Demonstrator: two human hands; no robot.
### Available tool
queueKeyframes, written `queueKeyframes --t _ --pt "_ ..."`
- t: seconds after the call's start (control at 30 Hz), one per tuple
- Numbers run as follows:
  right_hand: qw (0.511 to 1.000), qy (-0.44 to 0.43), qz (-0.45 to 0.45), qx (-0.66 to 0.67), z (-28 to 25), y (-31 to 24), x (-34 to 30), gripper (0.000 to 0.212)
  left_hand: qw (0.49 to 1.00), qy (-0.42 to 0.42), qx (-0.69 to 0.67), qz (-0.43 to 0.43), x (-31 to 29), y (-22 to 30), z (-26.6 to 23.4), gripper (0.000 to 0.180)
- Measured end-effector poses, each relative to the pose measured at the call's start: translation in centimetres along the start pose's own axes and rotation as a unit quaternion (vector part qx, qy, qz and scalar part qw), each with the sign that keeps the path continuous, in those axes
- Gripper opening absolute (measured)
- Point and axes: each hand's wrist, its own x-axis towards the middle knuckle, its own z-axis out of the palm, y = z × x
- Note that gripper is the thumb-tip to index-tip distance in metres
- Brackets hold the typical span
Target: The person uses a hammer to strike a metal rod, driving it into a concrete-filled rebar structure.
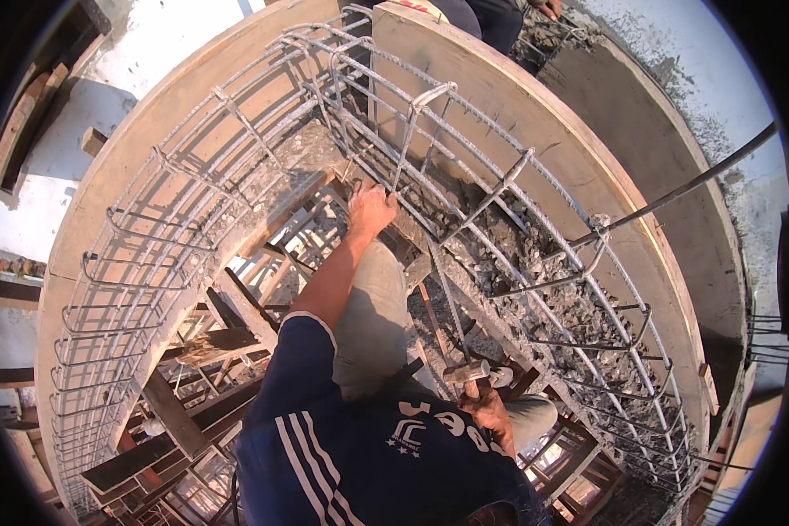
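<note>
My left hand [373, 210] reaches forward to the inner corner of the rebar cage [436, 91], with its fingers curled down at the bars and the end of a wooden formwork board [300, 203]. What those fingers hold, if anything, is hidden. Lower down on the right, my right hand [491, 415] is closed around the handle of a hammer [466, 373]. The hammer's metal head points up, away from the hand, close to the inner edge of the right-hand beam. Tied steel bars and stirrups run along both beams and meet near my left hand.
Tall plywood form panels [579, 145] border the cage outside. Rough concrete and rubble [543, 272] lie under the right bars. Below me are timber props [171, 412] with open gaps between them. A long loose bar [675, 188] juts in from the right. Another person's hand [550, 9] shows at the top.
</note>
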Motion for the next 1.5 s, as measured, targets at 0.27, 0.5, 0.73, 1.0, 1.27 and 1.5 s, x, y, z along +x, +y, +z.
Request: queueKeyframes --t 0.27,0.5,0.73,1.0,1.27,1.5 --pt "0.983 -0.053 0.074 -0.161 -1.7 0.8 2.8 0.018 0.910 -0.312 -0.273 -0.003 7.5 -0.5 0.5 0.042" --pt "0.940 -0.094 0.120 -0.304 -1.2 -2.3 8.6 0.019 0.821 -0.099 -0.562 0.004 5.6 -4.9 0.8 0.042" --pt "0.915 -0.080 0.121 -0.377 0.6 -3.4 12.9 0.020 0.989 -0.133 -0.049 -0.044 10.0 -2.8 1.9 0.062" --pt "0.890 -0.063 0.111 -0.438 1.7 -2.4 15.3 0.021 1.000 0.017 -0.022 -0.014 8.2 -2.7 5.2 0.080" --pt "0.869 -0.062 0.103 -0.481 1.6 -1.2 16.6 0.022 0.996 0.078 0.025 -0.021 8.8 -2.6 7.2 0.085" --pt "0.856 -0.069 0.096 -0.503 1.1 -0.3 17.4 0.023 0.999 0.018 0.021 -0.028 8.8 -2.6 6.9 0.071"
